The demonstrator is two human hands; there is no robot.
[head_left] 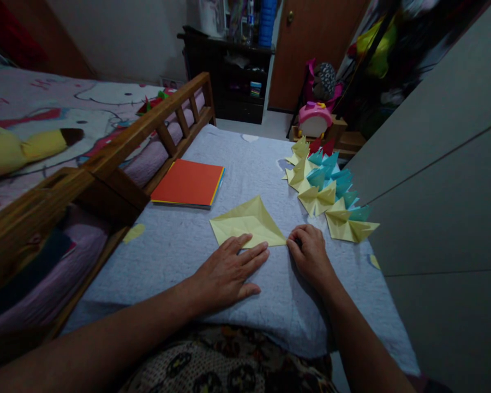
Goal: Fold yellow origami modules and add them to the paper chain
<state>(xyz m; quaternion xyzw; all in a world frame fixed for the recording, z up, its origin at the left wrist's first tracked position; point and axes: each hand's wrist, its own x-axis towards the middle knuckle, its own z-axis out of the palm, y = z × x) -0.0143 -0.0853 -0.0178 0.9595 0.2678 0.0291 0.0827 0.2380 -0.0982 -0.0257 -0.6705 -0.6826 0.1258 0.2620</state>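
A pale yellow sheet of origami paper (251, 221), creased and partly folded, lies on the cloth-covered surface in front of me. Its lower edge runs beneath my left hand (233, 273), which rests flat with fingers spread over the near side. At the paper's right corner, my right hand (309, 251) pinches the tip between thumb and curled fingers. Beyond that hand stand rows of folded paper pieces: yellow ones (317, 197), blue ones (343, 181) and red ones (321, 146).
A stack of coloured paper (188, 184), orange on top, lies at the left beside a wooden bed rail (163, 123). A pale cabinet (442, 180) borders the right side. At the back are a dark shelf (229, 82) and a pink toy (315, 117).
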